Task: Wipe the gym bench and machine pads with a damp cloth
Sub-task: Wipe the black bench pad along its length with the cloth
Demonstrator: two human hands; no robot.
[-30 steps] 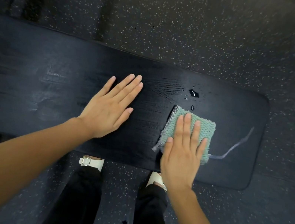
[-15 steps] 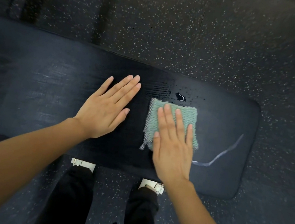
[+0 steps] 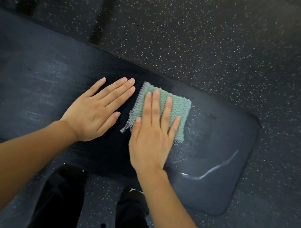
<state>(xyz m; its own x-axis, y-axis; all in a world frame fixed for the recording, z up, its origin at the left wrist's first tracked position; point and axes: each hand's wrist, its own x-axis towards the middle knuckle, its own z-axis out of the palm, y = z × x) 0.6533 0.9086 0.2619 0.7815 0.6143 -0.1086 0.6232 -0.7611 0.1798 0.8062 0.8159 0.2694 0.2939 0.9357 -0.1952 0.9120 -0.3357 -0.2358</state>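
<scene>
Cloth (image 3: 178, 108): green waffle-knit square with a grey mesh edge, pinned flat under the right hand (image 3: 151, 140), fingers spread and pressing down rather than gripping it, on the dark padded gym bench (image 3: 213, 184) just beside the left hand (image 3: 96, 112), which lies flat and empty on the pad. Judged light, soft and limp, damp enough to cling and bunch; best driven by a flat palm over its middle. Bench vinyl looks wet-streaked, likely slick.
</scene>
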